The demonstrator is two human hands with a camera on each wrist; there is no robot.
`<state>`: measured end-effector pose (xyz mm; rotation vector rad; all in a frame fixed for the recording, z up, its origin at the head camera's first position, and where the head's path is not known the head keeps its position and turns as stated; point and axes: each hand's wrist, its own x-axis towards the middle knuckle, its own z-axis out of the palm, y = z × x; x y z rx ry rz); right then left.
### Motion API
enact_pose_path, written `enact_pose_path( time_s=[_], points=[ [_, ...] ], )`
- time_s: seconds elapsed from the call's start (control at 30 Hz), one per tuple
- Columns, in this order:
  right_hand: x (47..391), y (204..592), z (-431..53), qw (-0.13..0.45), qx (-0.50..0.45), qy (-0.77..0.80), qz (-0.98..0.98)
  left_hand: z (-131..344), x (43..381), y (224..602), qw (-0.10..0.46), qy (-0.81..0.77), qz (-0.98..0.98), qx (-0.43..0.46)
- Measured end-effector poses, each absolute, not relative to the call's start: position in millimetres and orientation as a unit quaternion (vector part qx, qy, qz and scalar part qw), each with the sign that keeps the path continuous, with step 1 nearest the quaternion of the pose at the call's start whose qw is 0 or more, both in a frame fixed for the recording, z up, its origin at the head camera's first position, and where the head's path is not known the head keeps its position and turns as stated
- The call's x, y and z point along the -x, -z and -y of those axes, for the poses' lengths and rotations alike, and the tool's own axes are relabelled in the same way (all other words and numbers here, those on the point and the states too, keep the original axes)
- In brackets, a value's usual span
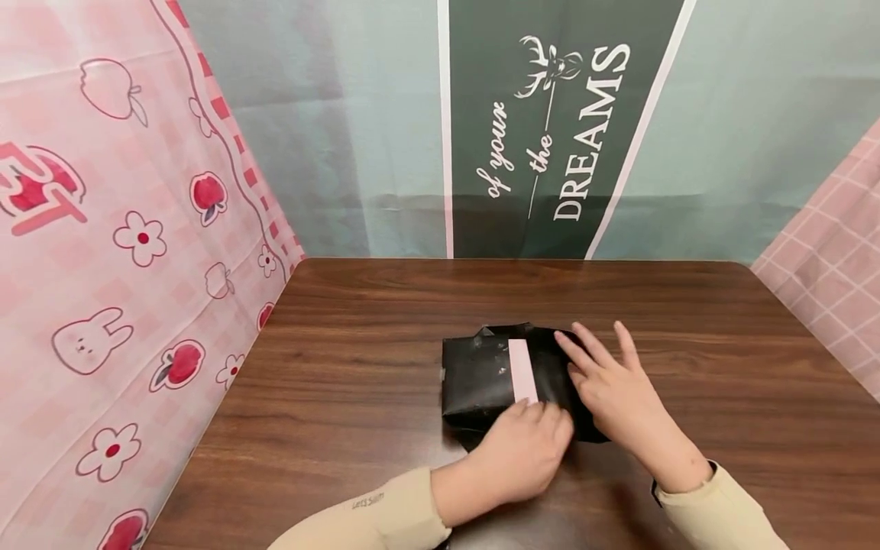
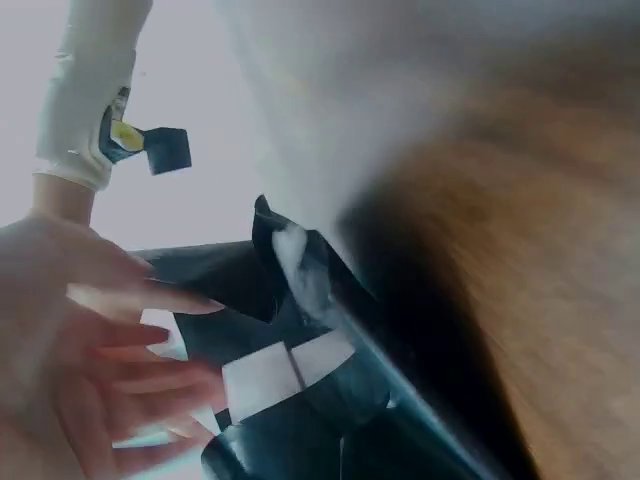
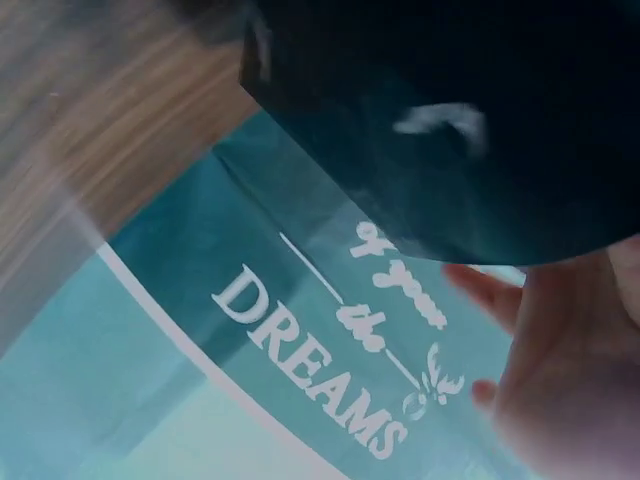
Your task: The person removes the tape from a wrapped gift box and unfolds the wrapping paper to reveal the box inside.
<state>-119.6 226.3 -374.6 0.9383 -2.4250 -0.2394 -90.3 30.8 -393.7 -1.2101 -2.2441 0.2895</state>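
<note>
A black wrapped parcel (image 1: 474,374) lies on the table, with a pale pink strip (image 1: 520,367) stuck across its top. My left hand (image 1: 525,451), blurred and with bent fingers, rests at the strip's near end. Its fingertips are hidden, so I cannot tell whether they pinch or press the strip. On the parcel's right part, my right hand (image 1: 619,389) touches the loose black wrapping (image 1: 550,367) with fingers spread. The left wrist view shows that hand (image 2: 120,360) beside the strip (image 2: 265,380), which looks white there. Black wrapping (image 3: 450,120) fills the right wrist view's upper right.
The brown wood-grain table (image 1: 344,328) reaches back to a grey-green curtain (image 1: 344,137) with printed lettering. A pink patterned curtain (image 1: 137,305) hangs at the left, and a pink checked one (image 1: 832,267) at the right.
</note>
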Motion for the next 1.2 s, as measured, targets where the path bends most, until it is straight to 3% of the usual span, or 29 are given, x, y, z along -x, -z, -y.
enact_pose_path(
  time_s=[0.13, 0.27, 0.37, 0.53, 0.67, 0.9, 1.2],
  points=[
    [123, 384, -229, 0.236, -0.386, 0.11, 0.885, -26, 95, 394, 0.269, -0.129, 0.891, 0.343],
    [123, 392, -240, 0.165, -0.363, 0.101, 0.911, 1, 101, 389, 0.234, -0.112, 0.933, 0.25],
    [122, 397, -247, 0.098, -0.326, 0.062, 0.938, 29, 107, 387, 0.147, -0.066, 0.966, 0.202],
    [123, 408, -258, -0.02, -0.271, -0.03, 0.962, 79, 120, 386, -0.057, 0.097, 0.981, 0.16],
    [124, 419, -267, -0.076, -0.261, -0.082, 0.959, 110, 132, 397, -0.138, 0.147, 0.966, 0.16],
    [144, 419, -268, -0.124, -0.263, -0.095, 0.952, 130, 128, 417, -0.164, 0.089, 0.963, 0.193],
    [212, 393, -245, -0.225, -0.235, 0.001, 0.946, 101, 73, 413, -0.128, -0.076, 0.956, 0.254]
  ],
)
